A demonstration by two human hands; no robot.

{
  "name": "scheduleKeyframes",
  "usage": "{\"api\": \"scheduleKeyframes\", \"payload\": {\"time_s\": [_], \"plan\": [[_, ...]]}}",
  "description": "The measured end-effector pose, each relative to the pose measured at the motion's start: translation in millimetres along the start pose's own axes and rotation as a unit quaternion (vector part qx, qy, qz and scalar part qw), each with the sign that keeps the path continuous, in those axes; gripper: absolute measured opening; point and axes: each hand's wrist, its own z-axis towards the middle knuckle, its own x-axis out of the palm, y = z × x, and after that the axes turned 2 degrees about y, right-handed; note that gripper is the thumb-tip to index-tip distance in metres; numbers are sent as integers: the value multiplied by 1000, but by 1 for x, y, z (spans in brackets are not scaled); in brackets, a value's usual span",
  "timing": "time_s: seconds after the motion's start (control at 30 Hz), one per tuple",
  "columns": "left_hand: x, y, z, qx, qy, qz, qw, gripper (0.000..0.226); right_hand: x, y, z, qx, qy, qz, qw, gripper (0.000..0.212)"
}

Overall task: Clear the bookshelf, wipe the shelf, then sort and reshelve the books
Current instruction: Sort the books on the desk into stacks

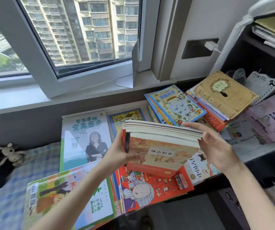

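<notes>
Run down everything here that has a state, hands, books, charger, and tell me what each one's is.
Left hand: grips the stack of books at its left edge.
Right hand: grips the stack's right edge.
Stack of books: closed, held up between both hands above the other books.
Green-titled book: closed, lying flat, cover up.
Beige book: closed, cover up, lying on other books.
Charger: plugged into the wall socket.
</notes>
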Motion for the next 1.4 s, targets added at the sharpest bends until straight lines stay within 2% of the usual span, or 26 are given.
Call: {"api": "scheduleKeyframes", "payload": {"time_s": [0.1, 0.17, 0.27, 0.37, 0.43, 0.53, 0.67, 0.77, 0.93, 0.97, 1.07, 1.1, 1.2, 1.27, 1.33, 1.4], "plan": [[3, -1, -2, 11, -4, 3, 1000, 72, -3, 7, 3, 41, -25, -52, 997, 71], [3, -3, -4, 22, -22, 2, 1000, 71, -2, 5, 6, 69, -34, -41, 996, 65], [-2, -7, -2, 58, -32, 20, 998, 90, -1, 9, 13, 81, -57, 9, 995, 45], [-6, -17, 1, 111, -49, 95, 988, 93, -4, 13, 25, 81, -67, -17, 994, 49], [-9, -24, 4, 160, -69, 190, 966, 83, -7, 16, 33, 91, -78, -44, 992, 49], [-14, -24, 10, 212, -77, 308, 924, 71, -13, 19, 44, 125, -80, -33, 988, 19], [-21, -20, 12, 239, -78, 389, 886, 73, -19, 24, 58, 189, -53, -30, 980, 22], [-26, -26, 13, 242, -82, 426, 868, 77, -24, 27, 73, 227, -42, -21, 973, 14], [-23, -39, 13, 205, -45, 405, 890, 57, -30, 23, 88, 217, -35, -18, 975, 20], [-21, -40, 12, 196, -36, 410, 890, 54, -33, 20, 90, 207, -30, -25, 978, 29], [-18, -40, 7, 184, -5, 407, 895, 58, -39, 6, 95, 166, -25, -73, 983, 74], [-18, -40, 5, 187, -1, 407, 894, 59, -38, 0, 97, 156, -27, -80, 984, 75], [-22, -35, -4, 198, -8, 426, 883, 59, -29, -17, 105, 123, -46, -81, 988, 36], [-25, -33, -7, 222, -25, 438, 871, 55, -23, -28, 115, 96, -88, -98, 987, 19], [-27, -33, -7, 250, -38, 442, 861, 48, -19, -34, 128, 76, -135, -107, 982, 10], [-30, -33, -6, 272, -40, 441, 855, 44, -14, -31, 148, 62, -148, -97, 982, 9]]}}
